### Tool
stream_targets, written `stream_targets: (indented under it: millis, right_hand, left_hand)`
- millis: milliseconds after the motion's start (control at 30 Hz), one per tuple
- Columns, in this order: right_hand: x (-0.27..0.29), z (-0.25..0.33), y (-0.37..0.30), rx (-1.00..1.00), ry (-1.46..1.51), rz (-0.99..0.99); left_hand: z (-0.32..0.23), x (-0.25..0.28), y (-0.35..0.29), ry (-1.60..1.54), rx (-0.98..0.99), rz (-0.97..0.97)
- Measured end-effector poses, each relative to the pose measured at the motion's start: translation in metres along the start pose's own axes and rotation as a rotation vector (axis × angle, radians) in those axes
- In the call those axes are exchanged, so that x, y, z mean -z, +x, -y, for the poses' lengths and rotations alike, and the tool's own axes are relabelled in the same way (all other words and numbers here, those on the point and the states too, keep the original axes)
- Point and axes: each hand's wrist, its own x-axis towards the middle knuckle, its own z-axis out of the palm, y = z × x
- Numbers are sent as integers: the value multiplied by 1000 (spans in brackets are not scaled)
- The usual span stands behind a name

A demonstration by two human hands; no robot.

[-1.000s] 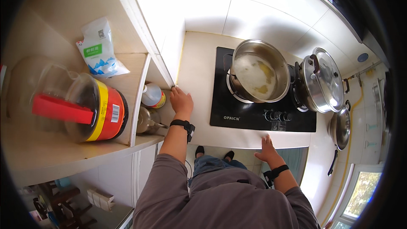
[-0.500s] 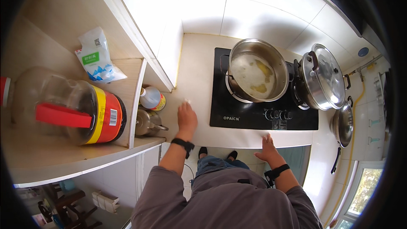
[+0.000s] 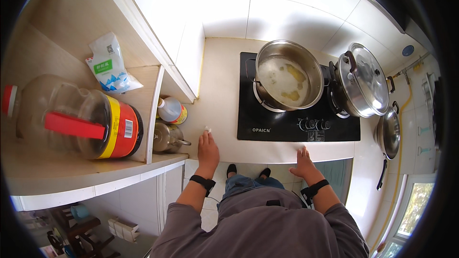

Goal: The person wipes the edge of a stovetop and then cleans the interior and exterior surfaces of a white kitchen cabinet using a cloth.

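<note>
My left hand [image 3: 208, 150] is over the front part of the pale counter [image 3: 222, 86], left of the stove. Its fingers are close together, with a small white crumpled scrap [image 3: 207, 129] at their tips. What the scrap is made of is too small to tell. My right hand [image 3: 303, 165] rests at the counter's front edge below the stove, fingers spread and holding nothing. On the black gas stove [image 3: 282, 131], an uncovered steel pot [image 3: 313, 96] holds cloudy liquid with yellowish pieces. Beside it stands a steel pot with a lid [image 3: 366, 79].
Left of my left hand, a bottle with a yellow-red label [image 3: 171, 111] and a glass jug [image 3: 167, 138] stand in a cubby. The shelf above bears a big red-handled oil jug [image 3: 98, 126] and a white bag [image 3: 112, 64]. A pan [image 3: 388, 136] hangs at right.
My left hand has drawn back toward the counter's front edge, and the white scrap has come along at its fingertips. My right hand stays at the edge. The view has shifted slightly.
</note>
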Motion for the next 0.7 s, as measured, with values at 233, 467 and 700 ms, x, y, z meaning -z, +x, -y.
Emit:
stream_targets:
  millis: [233,467,700]
  right_hand:
    - [8,-12,-3,31,18,-13]
    - [25,-37,7,330,356,-295]
    - [40,-30,30,250,278,-539]
  left_hand:
    - [-45,-18,7,-193,-326,-75]
    - [-31,17,113,-551,93,-116]
    - [-22,43,252,-667,13,-56]
